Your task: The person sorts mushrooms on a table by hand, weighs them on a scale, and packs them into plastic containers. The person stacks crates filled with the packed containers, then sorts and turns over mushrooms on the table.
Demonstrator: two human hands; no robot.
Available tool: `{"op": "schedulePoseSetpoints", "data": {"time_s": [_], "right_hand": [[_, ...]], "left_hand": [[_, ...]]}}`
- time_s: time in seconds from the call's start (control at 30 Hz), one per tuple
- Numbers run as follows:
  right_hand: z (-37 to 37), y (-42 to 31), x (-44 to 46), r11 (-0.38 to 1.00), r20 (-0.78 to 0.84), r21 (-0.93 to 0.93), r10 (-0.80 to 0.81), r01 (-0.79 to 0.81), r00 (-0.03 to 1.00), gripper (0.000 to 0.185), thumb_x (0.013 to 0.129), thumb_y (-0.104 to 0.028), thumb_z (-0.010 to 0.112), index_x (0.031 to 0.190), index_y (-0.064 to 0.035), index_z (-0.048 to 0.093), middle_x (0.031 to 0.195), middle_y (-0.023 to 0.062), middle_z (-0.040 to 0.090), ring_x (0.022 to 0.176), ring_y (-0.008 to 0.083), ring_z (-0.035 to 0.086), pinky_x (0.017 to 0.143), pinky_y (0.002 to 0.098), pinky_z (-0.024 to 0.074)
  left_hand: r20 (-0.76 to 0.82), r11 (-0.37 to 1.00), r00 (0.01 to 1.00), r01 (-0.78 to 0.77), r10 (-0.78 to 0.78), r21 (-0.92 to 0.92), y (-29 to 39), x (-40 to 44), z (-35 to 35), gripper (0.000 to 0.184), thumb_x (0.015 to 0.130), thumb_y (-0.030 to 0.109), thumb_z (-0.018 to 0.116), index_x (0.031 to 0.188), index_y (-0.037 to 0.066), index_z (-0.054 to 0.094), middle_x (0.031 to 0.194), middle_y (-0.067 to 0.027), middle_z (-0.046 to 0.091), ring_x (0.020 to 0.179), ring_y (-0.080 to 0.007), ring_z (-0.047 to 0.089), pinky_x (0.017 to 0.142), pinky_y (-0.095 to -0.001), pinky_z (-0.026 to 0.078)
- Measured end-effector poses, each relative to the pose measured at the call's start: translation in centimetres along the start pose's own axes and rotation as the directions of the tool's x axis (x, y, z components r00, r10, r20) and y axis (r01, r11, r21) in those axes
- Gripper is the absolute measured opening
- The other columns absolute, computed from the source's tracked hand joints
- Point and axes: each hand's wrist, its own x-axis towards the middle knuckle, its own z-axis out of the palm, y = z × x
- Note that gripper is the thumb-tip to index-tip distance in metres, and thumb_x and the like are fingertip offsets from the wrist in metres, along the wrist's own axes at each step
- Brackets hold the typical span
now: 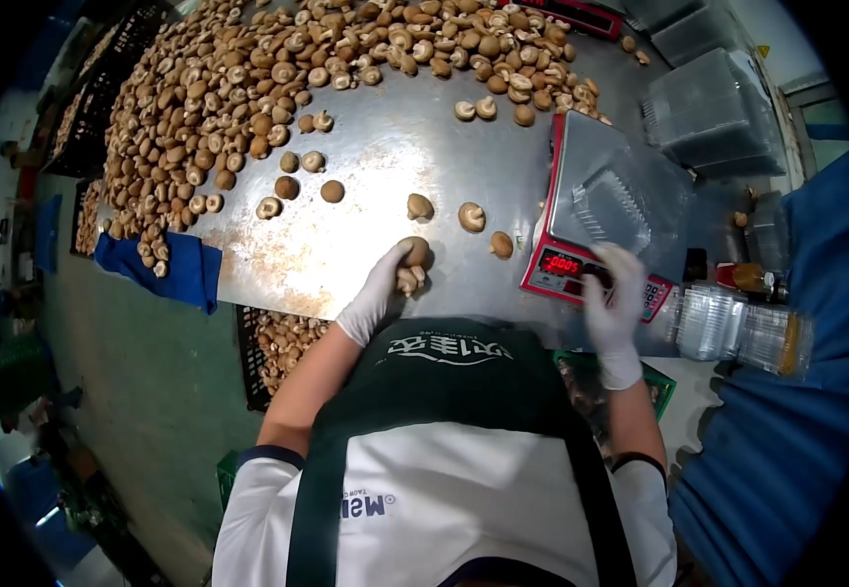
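My left hand [379, 292], in a white glove, is closed on a brown mushroom [415, 251] near the table's front edge. Another mushroom [409, 282] lies just below its fingertips. My right hand [613, 298], also gloved, is over the control panel of a red scale [535, 277] with a lit red display. Its fingers are bent and apart, with nothing visible between them. A clear plastic tray [612, 208] rests on the scale's plate. Loose mushrooms [471, 217] lie between my left hand and the scale.
A large heap of mushrooms [239, 73] covers the back and left of the metal table [376, 147]. Stacked clear trays [713, 112] stand back right, more packs [713, 323] front right. A blue cloth [165, 271] hangs at the left edge, near a black crate of mushrooms [283, 342].
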Motion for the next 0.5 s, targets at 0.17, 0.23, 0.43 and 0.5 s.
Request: {"op": "schedulePoseSetpoints", "data": {"time_s": [0.17, 0.23, 0.43, 0.5], "right_hand": [[13.1, -2.2, 1.2, 0.987, 0.228, -0.163, 0.029, 0.009, 0.973, 0.046, 0.085, -0.011, 0.063, 0.129, -0.0083, 0.055, 0.129, 0.0159, 0.055, 0.119, 0.0347, 0.052, 0.102, 0.0436, 0.04], [16.9, -0.9, 1.4, 0.934, 0.245, -0.355, 0.056, 0.036, 0.968, 0.042, 0.088, -0.014, 0.059, 0.129, -0.0106, 0.057, 0.128, 0.0169, 0.055, 0.115, 0.0361, 0.053, 0.1, 0.0444, 0.0415], [19.2, 3.3, 3.1, 0.969, 0.207, 0.022, 0.235, -0.245, 0.95, 0.036, 0.095, -0.015, 0.054, 0.131, -0.0102, 0.055, 0.12, 0.0137, 0.06, 0.105, 0.0303, 0.06, 0.086, 0.0353, 0.049], [18.6, 2.6, 3.2, 0.769, 0.342, 0.386, 0.394, -0.51, 0.853, 0.037, 0.097, -0.014, 0.051, 0.134, -0.0081, 0.052, 0.122, 0.0112, 0.059, 0.102, 0.0242, 0.062, 0.084, 0.0305, 0.0496]], "left_hand": [[0.298, 0.923, 0.954, 0.091, 0.026, -0.373, 0.1, -3.8, -1.6, 0.05, 0.095, 0.044, 0.041, 0.118, 0.001, 0.053, 0.094, -0.0152, 0.063, 0.072, -0.0233, 0.059, 0.065, -0.0322, 0.05], [0.317, 0.909, 0.941, 0.022, 0.122, -0.416, 0.2, -4.7, -1.8, 0.056, 0.095, 0.041, 0.042, 0.134, 0.001, 0.044, 0.114, -0.018, 0.061, 0.089, -0.027, 0.062, 0.073, -0.0356, 0.053], [0.279, 0.841, 0.954, 0.058, 0.113, -0.538, 0.4, -5.2, -2.2, 0.059, 0.094, 0.038, 0.043, 0.141, 0.001, 0.037, 0.132, -0.017, 0.052, 0.116, -0.0287, 0.055, 0.092, -0.0427, 0.051], [0.26, 0.857, 0.96, 0.047, 0.104, -0.514, 0.6, -4.7, -1.7, 0.058, 0.093, 0.033, 0.047, 0.143, 0.005, 0.036, 0.134, -0.0162, 0.051, 0.118, -0.0277, 0.054, 0.096, -0.0449, 0.049]]}}
